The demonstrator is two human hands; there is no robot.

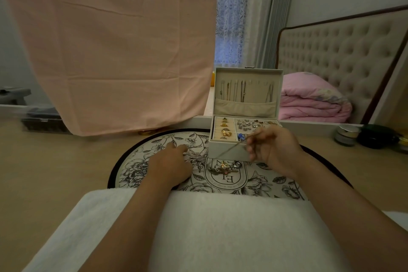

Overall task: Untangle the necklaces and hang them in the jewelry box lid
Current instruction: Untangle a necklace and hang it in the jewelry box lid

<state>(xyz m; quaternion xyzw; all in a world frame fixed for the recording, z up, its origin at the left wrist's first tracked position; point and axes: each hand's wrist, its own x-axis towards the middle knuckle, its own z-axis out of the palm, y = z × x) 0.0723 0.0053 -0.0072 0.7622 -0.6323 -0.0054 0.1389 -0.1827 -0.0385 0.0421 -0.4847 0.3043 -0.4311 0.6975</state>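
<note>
The untangling step is in hand. The right hand (273, 150) has its grip pinched on a thin chain (231, 149), which runs tight down to the tangle (223, 166) on the round mat (132, 165). The left hand (170, 163) rests on the mat, grip apart. Next, I think, the chain must be pulled free gently, then hung in the jewelry box lid (249, 70).

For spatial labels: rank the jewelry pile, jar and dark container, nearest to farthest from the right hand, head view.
Right hand pinches a chain.
1. jewelry pile: mat, just left.
2. jar: tabletop, right.
3. dark container: farthest right.
</note>
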